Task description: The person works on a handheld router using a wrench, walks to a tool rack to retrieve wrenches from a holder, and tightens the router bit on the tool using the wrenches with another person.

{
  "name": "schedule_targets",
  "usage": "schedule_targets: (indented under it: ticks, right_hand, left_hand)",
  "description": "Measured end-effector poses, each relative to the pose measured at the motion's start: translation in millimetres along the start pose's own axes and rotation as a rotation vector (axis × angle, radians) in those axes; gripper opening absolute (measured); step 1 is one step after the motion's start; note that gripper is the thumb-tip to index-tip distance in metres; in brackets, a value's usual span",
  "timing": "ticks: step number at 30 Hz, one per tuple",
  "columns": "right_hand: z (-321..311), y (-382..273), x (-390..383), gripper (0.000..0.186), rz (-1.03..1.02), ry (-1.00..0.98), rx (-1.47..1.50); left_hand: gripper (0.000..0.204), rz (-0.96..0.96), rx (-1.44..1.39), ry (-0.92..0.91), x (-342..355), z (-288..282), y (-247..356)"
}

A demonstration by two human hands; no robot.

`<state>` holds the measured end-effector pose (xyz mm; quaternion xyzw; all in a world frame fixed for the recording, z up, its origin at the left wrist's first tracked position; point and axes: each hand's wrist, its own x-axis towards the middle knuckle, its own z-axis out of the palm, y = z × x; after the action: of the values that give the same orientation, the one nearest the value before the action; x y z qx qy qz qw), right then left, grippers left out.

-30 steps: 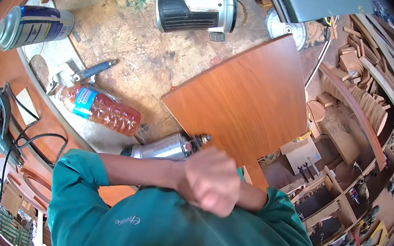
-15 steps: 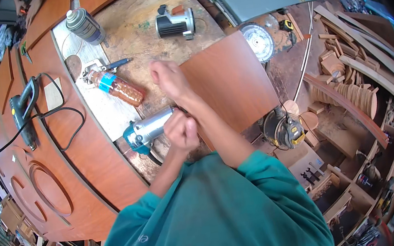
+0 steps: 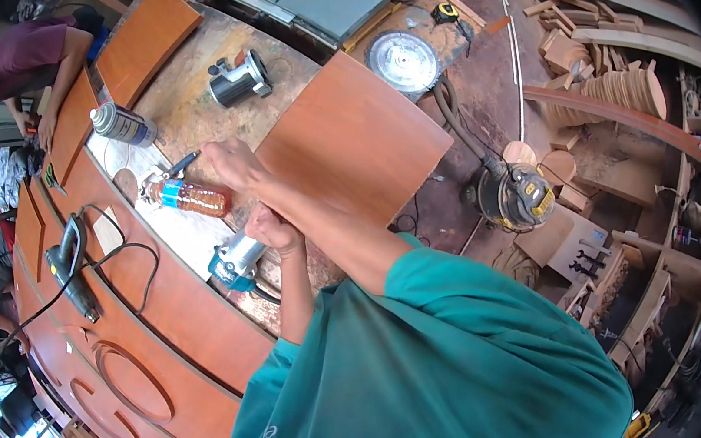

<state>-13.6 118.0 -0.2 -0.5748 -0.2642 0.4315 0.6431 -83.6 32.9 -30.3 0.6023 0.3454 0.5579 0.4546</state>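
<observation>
My right hand (image 3: 232, 163) is closed, its curled fingers at the near end of a thin dark-blue tool (image 3: 183, 163) beside a clamp (image 3: 152, 184). Whether it touches the tool, I cannot tell. Below it, my left hand (image 3: 275, 230) is also closed, by my right forearm and the silver end of a teal-and-silver trim router (image 3: 236, 261). What either hand holds, if anything, is hidden. A clear bottle with a blue label and reddish-brown contents (image 3: 201, 200) lies between the tool and the router. Right of my hands is a square brown wood panel (image 3: 350, 145).
A spray can (image 3: 123, 124) and another router (image 3: 239, 79) stand farther off. A heat gun (image 3: 70, 275) with its cord lies on long brown panels (image 3: 177, 301) at left. A co-worker (image 3: 34, 61) leans in at upper left. At right are a disc (image 3: 403, 61) and a sander (image 3: 516, 195).
The view has turned, moving the bench toward the left and down. Both closed hands have shifted left in the picture, my right one nearer the blue tool. A co-worker shows more fully.
</observation>
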Motion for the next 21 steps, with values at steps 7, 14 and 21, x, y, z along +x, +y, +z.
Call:
schedule_targets:
  ticks: [7, 14, 21]
  right_hand:
    - [-4, 7, -5, 0.038, -0.064, -0.031, 0.017]
    - [2, 17, 12, 0.05, 0.073, -0.056, 0.05]
    - [-5, 43, 42, 0.045, 0.289, -0.174, 0.102]
  left_hand:
    - [0.046, -0.04, -0.146, -0.052, -10, 0, -2]
    - [0.04, -0.197, -0.174, -0.019, 4, -9, -2]
    - [0.017, 0.016, 0.082, -0.227, -16, -29, 22]
